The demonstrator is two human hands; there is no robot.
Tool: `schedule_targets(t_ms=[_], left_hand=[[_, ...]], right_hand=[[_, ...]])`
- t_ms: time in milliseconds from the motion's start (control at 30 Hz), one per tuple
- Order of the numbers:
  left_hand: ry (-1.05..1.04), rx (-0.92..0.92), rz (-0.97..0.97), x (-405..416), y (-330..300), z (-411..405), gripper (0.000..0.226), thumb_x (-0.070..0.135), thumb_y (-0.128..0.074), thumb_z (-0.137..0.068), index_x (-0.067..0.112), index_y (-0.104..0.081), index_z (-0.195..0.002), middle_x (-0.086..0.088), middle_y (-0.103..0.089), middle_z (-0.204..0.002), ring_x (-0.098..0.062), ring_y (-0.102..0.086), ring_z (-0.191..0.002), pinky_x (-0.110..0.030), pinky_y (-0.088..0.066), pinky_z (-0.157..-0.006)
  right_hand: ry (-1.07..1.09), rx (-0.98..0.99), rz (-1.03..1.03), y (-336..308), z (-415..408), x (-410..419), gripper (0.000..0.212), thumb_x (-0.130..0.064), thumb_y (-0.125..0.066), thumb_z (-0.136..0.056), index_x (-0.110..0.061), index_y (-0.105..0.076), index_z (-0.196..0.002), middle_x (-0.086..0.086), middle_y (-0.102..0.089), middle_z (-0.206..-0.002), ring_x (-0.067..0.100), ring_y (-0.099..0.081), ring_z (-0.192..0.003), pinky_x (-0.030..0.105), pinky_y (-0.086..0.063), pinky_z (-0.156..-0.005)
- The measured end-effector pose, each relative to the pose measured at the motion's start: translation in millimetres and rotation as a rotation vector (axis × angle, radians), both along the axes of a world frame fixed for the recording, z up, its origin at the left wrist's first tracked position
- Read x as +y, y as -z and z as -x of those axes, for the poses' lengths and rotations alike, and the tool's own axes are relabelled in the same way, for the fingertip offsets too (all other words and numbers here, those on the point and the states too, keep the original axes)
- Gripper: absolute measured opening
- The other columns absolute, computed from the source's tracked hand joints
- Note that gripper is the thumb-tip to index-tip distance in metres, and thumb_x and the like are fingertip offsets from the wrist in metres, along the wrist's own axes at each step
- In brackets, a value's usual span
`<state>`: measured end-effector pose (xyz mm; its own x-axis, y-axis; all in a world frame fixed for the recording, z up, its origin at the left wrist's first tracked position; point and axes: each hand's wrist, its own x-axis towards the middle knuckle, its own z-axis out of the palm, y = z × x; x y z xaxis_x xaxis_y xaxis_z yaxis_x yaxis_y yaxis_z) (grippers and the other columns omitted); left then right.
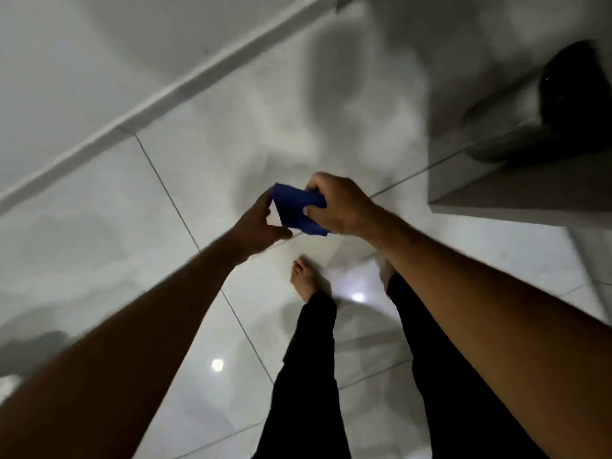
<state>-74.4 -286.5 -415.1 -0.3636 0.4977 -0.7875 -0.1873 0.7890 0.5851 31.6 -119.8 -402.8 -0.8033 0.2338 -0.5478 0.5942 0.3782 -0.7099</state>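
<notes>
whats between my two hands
A blue cloth, seen in the head view: the right hand grips one side, the left hand holds its other edge.

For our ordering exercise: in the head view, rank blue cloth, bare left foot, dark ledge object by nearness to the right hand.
1. Blue cloth, gripped by the right hand.
2. Bare left foot, below, on floor.
3. Dark object, far upper right.

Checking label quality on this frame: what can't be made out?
Head view only:
- blue cloth: motion-blurred, and its right part is covered by the right hand gripping it; folds unreadable.
- left hand: blurred at the cloth's left edge; pinching or only touching, cannot tell.
- dark object on the grey ledge: smeared and cut off by the right edge; unidentifiable.
</notes>
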Motion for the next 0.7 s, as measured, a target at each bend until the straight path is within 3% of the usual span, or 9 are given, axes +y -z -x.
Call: schedule_targets(t_ms=[100,133,233,333,433,533,633,700], left_hand=[[0.096,0.035,-0.127,17.4,-127.3,13.1,0.089,-0.018,-0.067,-0.073,0.012,-0.029,-0.147,-0.006,-0.044,-0.141,-0.017,-0.041,-0.129,-0.011,-0.04,-0.09],[0.098,0.022,-0.17,21.9,-161.5,13.4,0.084,-0.015,-0.067,-0.07,0.008,-0.033,-0.144,-0.01,-0.048,-0.137,-0.018,-0.045,-0.123,-0.014,-0.043,-0.088],[0.031,-0.02,-0.319,29.2,-271.9,6.4,0.071,-0.002,-0.061,-0.065,0.001,-0.042,-0.133,-0.015,-0.053,-0.127,-0.022,-0.052,-0.113,-0.042,-0.047,-0.093],[-0.04,-0.021,-0.435,32.9,-344.0,-7.9,0.059,0.004,-0.068,-0.073,0.003,-0.048,-0.128,-0.017,-0.06,-0.117,-0.023,-0.06,-0.106,-0.043,-0.05,-0.093],[-0.08,0.075,-0.461,38.1,-384.4,-25.6,0.043,0.027,-0.08,-0.073,0.013,-0.063,-0.11,-0.017,-0.07,-0.105,-0.031,-0.068,-0.095,-0.042,-0.056,-0.081],[-0.033,0.202,-0.442,52.2,-400.8,-35.4,0.038,0.048,-0.082,-0.068,0.022,-0.067,-0.091,-0.013,-0.071,-0.089,-0.026,-0.068,-0.078,-0.034,-0.055,-0.066],[-0.04,0.294,-0.446,72.1,-412.6,-39.6,0.038,0.052,-0.083,-0.064,0.022,-0.067,-0.082,-0.016,-0.068,-0.081,-0.019,-0.062,-0.068,-0.03,-0.051,-0.061],[-0.051,0.341,-0.472,87.6,-421.8,-42.2,0.035,0.049,-0.085,-0.062,0.024,-0.068,-0.08,-0.008,-0.068,-0.073,-0.014,-0.062,-0.063,-0.024,-0.051,-0.057]], right_hand=[[0.017,0.09,-0.028,-131.7,0.4,10.0,0.019,-0.019,-0.066,-0.077,-0.021,-0.056,-0.093,-0.013,-0.056,-0.073,0.009,-0.053,-0.066,0.013,-0.034,-0.053],[0.034,0.122,-0.03,-166.6,-1.7,13.0,0.021,-0.019,-0.067,-0.075,-0.021,-0.058,-0.095,-0.011,-0.059,-0.076,0.01,-0.055,-0.068,0.016,-0.038,-0.055],[0.11,0.23,-0.019,-278.2,-14.6,20.7,0.032,-0.017,-0.069,-0.075,-0.024,-0.063,-0.106,-0.007,-0.069,-0.092,0.011,-0.064,-0.079,0.022,-0.05,-0.066],[0.186,0.35,-0.079,-354.4,-35.7,24.1,0.037,-0.014,-0.069,-0.077,-0.023,-0.068,-0.113,-0.012,-0.07,-0.097,0.007,-0.066,-0.086,0.02,-0.053,-0.076],[0.274,0.423,-0.151,-397.8,-60.1,26.1,0.032,-0.017,-0.067,-0.078,-0.025,-0.07,-0.109,-0.015,-0.072,-0.096,0.004,-0.066,-0.087,0.025,-0.055,-0.08],[0.314,0.439,-0.181,-415.3,-74.1,32.7,0.029,-0.021,-0.064,-0.081,-0.024,-0.069,-0.109,-0.009,-0.074,-0.098,0.008,-0.067,-0.089,0.033,-0.057,-0.082],[0.381,0.454,-0.195,-424.8,-82.4,44.9,0.026,-0.019,-0.064,-0.083,-0.021,-0.069,-0.109,-0.006,-0.074,-0.098,0.01,-0.067,-0.089,0.036,-0.058,-0.081],[0.422,0.471,-0.195,-430.3,-87.7,55.8,0.027,-0.018,-0.065,-0.084,-0.019,-0.068,-0.111,-0.006,-0.074,-0.098,0.007,-0.067,-0.088,0.031,-0.058,-0.079]])
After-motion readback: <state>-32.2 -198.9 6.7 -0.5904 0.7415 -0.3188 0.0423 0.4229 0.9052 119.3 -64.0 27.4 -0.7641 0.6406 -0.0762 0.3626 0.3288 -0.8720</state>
